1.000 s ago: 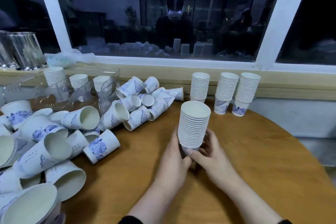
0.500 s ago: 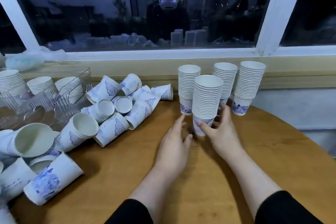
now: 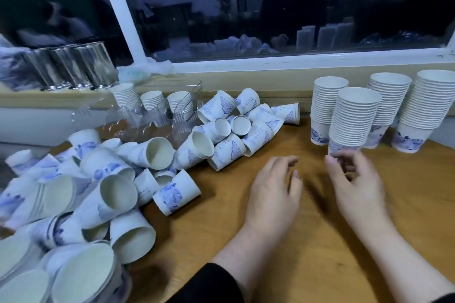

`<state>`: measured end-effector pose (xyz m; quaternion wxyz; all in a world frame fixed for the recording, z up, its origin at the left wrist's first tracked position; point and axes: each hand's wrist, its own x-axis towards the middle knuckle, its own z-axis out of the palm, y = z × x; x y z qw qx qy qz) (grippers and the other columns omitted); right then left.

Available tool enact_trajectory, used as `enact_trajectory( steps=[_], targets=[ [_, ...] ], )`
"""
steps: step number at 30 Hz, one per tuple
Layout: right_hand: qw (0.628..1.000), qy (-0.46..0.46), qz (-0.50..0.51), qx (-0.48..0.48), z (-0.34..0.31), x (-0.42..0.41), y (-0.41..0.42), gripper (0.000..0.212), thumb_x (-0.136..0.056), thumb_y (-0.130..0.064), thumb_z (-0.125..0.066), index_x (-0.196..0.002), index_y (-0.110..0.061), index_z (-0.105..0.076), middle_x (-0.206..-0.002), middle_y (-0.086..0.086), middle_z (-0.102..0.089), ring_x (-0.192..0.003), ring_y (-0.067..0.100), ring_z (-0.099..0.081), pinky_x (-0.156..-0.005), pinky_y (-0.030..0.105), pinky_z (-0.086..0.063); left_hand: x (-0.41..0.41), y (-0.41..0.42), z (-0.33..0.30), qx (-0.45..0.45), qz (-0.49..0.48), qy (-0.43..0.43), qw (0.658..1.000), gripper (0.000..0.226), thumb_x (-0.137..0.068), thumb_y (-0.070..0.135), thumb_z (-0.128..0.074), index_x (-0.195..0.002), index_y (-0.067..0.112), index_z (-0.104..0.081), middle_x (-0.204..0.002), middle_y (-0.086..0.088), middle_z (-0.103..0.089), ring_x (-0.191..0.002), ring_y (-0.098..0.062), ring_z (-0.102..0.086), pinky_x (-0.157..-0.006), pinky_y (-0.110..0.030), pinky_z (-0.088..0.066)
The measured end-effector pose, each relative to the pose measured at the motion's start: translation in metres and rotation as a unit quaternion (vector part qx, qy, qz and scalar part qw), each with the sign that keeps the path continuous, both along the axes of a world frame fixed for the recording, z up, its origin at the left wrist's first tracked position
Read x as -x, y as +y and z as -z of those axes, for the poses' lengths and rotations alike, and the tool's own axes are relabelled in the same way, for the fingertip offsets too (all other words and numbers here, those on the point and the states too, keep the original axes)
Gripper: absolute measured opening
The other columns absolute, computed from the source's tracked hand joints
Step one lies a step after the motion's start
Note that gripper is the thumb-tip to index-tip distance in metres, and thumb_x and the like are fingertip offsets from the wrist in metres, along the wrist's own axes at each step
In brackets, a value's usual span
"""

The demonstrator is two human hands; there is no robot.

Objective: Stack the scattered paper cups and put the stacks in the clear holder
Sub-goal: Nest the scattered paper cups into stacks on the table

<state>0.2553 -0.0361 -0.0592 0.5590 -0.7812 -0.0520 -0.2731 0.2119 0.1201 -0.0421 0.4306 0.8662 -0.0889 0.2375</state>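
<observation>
Just changed: a second ago I had both hands wrapped round the new stack (image 3: 353,120) in the middle of the table (image 3: 307,241); now it stands at the back with the three other stacks (image 3: 326,108), and my hands are off it.
What that means: one more stack is built and parked, as I judge it, but it is not in the clear holder (image 3: 157,115) yet, so the task's second half is still open for four stacks.
Right hand (image 3: 357,187): just in front of the new stack's bottom cup, fingers loosely curled, holding nothing; the fingertips are blurred, so I cannot say whether they touch the cup.
Left hand (image 3: 273,194): over bare wood between the stack and the loose cups (image 3: 226,130), fingers relaxed and spread, nothing in it.
New stack, axis: long axis upright, mouths up, base on the table; it leans a little to my right.
New stack, place: just in front of the back row, overlapping the gap between two of those stacks, well apart from the holder.
Holder: at the back left by the window ledge (image 3: 246,81), with three short stacks inside.
Left to do: a big scatter of cups lies on its side across the left half, mouths pointing every way.
</observation>
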Motion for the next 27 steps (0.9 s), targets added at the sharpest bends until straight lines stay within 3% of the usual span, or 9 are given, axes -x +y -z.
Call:
enact_trajectory(
  steps=[2, 4, 9, 11, 15, 18, 21, 24, 27],
  targets=[
    [0.998, 0.03, -0.06, 0.024, 0.004, 0.014, 0.03, 0.009, -0.091, -0.029, -0.069, -0.096, -0.029, -0.061, -0.094, -0.006, -0.064, -0.083, 0.003, -0.059, -0.073, 0.006, -0.041, 0.009, 0.02, -0.016, -0.024, -0.036, -0.014, 0.999, 0.031, -0.093, 0.025, -0.05, -0.12, 0.016, -0.064, -0.116, 0.002, -0.064, -0.109, -0.014, -0.06, -0.098, -0.031, -0.047],
    [0.989, 0.055, -0.126, 0.049, 0.008, 0.027, 0.063, 0.015, -0.09, -0.02, -0.07, -0.099, -0.029, -0.061, -0.097, -0.009, -0.063, -0.085, -0.001, -0.059, -0.073, 0.005, -0.039, 0.018, 0.042, -0.036, -0.052, -0.076, -0.012, 0.996, 0.027, -0.093, 0.019, -0.056, -0.118, 0.013, -0.065, -0.114, -0.003, -0.065, -0.109, -0.019, -0.059, -0.097, -0.031, -0.045],
    [0.963, 0.082, -0.245, 0.075, 0.014, 0.05, 0.13, 0.034, -0.091, -0.024, -0.069, -0.125, -0.023, -0.061, -0.115, -0.006, -0.066, -0.093, 0.002, -0.061, -0.08, 0.006, -0.04, 0.037, 0.097, -0.079, -0.163, -0.129, 0.069, 0.976, 0.032, -0.093, 0.023, -0.058, -0.125, 0.018, -0.063, -0.121, -0.006, -0.063, -0.107, -0.024, -0.061, -0.095, -0.038, -0.047],
    [0.955, 0.086, -0.274, 0.08, 0.014, 0.057, 0.154, 0.044, -0.092, -0.024, -0.067, -0.135, -0.022, -0.056, -0.124, -0.008, -0.063, -0.095, 0.003, -0.06, -0.084, 0.005, -0.038, 0.046, 0.119, -0.091, -0.233, -0.143, 0.098, 0.957, 0.033, -0.093, 0.026, -0.058, -0.125, 0.019, -0.062, -0.121, -0.007, -0.064, -0.11, -0.027, -0.061, -0.092, -0.039, -0.048],
    [0.945, 0.103, -0.294, 0.098, 0.013, 0.059, 0.188, 0.05, -0.095, -0.024, -0.062, -0.143, -0.023, -0.049, -0.137, -0.007, -0.059, -0.12, 0.012, -0.056, -0.097, 0.019, -0.039, 0.059, 0.149, -0.094, -0.361, -0.151, 0.205, 0.897, 0.041, -0.089, 0.028, -0.059, -0.127, 0.013, -0.056, -0.118, -0.013, -0.064, -0.11, -0.034, -0.061, -0.081, -0.036, -0.045],
    [0.944, 0.114, -0.294, 0.098, 0.01, 0.057, 0.2, 0.04, -0.094, -0.021, -0.06, -0.132, -0.032, -0.055, -0.122, -0.013, -0.066, -0.109, 0.01, -0.061, -0.09, 0.023, -0.044, 0.06, 0.156, -0.077, -0.409, -0.137, 0.246, 0.868, 0.041, -0.09, 0.033, -0.061, -0.123, 0.012, -0.052, -0.115, -0.015, -0.064, -0.109, -0.037, -0.061, -0.08, -0.037, -0.043],
    [0.948, 0.124, -0.274, 0.099, 0.009, 0.056, 0.203, 0.021, -0.095, -0.017, -0.059, -0.113, -0.027, -0.061, -0.097, -0.013, -0.065, -0.087, 0.008, -0.058, -0.075, 0.022, -0.039, 0.055, 0.157, -0.061, -0.431, -0.137, 0.229, 0.862, 0.037, -0.091, 0.034, -0.062, -0.118, 0.013, -0.049, -0.112, -0.014, -0.064, -0.108, -0.035, -0.061, -0.081, -0.038, -0.045],
    [0.945, 0.117, -0.3, 0.057, 0.01, 0.049, 0.197, 0.011, -0.094, -0.017, -0.062, -0.098, -0.027, -0.062, -0.088, -0.012, -0.067, -0.079, 0.003, -0.059, -0.073, 0.024, -0.042, 0.047, 0.154, -0.057, -0.434, -0.145, 0.211, 0.864, 0.037, -0.091, 0.029, -0.063, -0.12, 0.015, -0.044, -0.11, -0.014, -0.063, -0.105, -0.036, -0.061, -0.075, -0.037, -0.04],
    [0.948, 0.107, -0.299, -0.01, 0.013, 0.039, 0.189, 0.009, -0.094, -0.018, -0.063, -0.098, -0.026, -0.067, -0.087, -0.01, -0.068, -0.076, 0.001, -0.058, -0.074, 0.024, -0.046, 0.038, 0.152, -0.054, -0.393, -0.157, 0.239, 0.874, 0.051, -0.087, 0.029, -0.068, -0.127, 0.016, -0.039, -0.112, -0.015, -0.061, -0.107, -0.038, -0.061, -0.076, -0.039, -0.041]
  ],
)
